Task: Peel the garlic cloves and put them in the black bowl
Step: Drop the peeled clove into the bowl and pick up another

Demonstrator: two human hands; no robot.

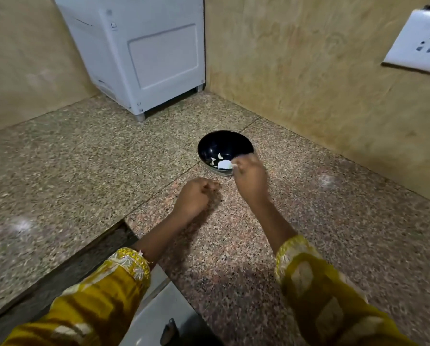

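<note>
Pale garlic pieces [224,164] seen in bottom of black bowl [216,143]. Bowl set on granite counter [84,158], near wall corner. R hand [251,181] at bowl's 4 o'clock rim, blurred, fingers curled, pale bit at tips; grasp can't be told. L hand [196,196] at 7 o'clock, clenched to fist, apart from bowl. White appliance [146,53] at 11 o'clock, wall socket [418,43] at 2.
</note>
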